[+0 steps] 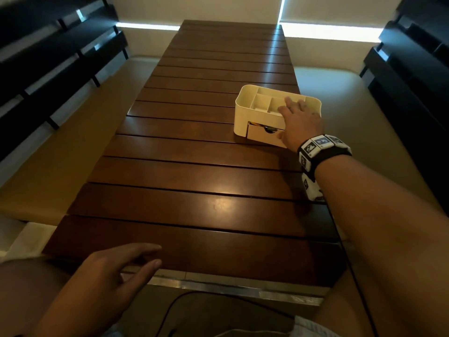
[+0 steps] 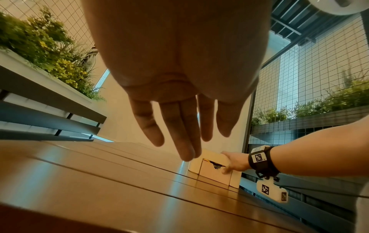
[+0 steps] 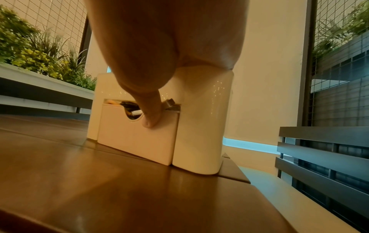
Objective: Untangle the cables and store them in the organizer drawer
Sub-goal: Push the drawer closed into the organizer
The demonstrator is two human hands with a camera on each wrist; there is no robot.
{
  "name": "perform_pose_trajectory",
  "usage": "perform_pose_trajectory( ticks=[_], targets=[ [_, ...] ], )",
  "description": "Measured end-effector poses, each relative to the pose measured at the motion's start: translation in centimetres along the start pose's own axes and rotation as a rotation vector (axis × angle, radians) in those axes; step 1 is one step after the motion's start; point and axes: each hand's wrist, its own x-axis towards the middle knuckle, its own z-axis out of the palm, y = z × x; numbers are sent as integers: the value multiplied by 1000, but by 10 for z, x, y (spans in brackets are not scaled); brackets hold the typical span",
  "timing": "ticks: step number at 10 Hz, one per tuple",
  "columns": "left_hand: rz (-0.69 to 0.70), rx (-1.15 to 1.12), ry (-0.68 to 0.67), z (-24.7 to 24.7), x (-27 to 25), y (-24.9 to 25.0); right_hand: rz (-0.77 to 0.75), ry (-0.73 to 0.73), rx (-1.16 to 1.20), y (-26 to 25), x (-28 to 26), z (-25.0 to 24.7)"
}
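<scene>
A cream organizer (image 1: 245, 110) with open top compartments stands on the right side of the wooden slat table (image 1: 189, 171). Its drawer (image 1: 261, 136) sticks out a little at the front. Dark and orange cables (image 3: 127, 104) and a metal USB plug (image 3: 169, 102) show over the drawer's top edge. My right hand (image 1: 288, 117) lies over the organizer's top with its fingers stretched out, while the thumb (image 3: 151, 117) presses on the drawer front (image 3: 135, 138). My left hand (image 1: 151, 255) hovers with relaxed, straight fingers (image 2: 179, 126) above the table's near edge and holds nothing.
Dark slatted benches (image 1: 48, 69) run along both sides of the table. A thin black cord (image 1: 170, 310) hangs below the table's near edge. Planters with greenery (image 2: 49, 47) and wire mesh stand behind the benches.
</scene>
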Motion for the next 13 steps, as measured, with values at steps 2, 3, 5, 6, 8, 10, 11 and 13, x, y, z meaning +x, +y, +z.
perform_pose_trajectory(
  ticks=[2,3,5,6,8,10,11,13],
  targets=[
    [-13,32,-6,-4,-8,2,27,2,14,-6,2,-2],
    [-30,12,-27,-7,-14,1,19,-10,1,-6,3,-2],
    [-36,7,-27,-16,-25,16,-17,5,0,-3,1,-3],
    [-30,21,-30,-20,-25,26,-36,68,2,-2,-4,-3],
    [-48,204,-28,-24,-26,21,-53,85,51,-5,-13,-4],
    [-15,57,45,-33,-21,30,-51,58,76,-7,-11,-5],
    [-10,76,98,-41,-15,32,-37,44,74,-10,-14,-9],
    [-7,92,301,-60,-1,13,-37,25,83,-10,-22,-26]
  ],
)
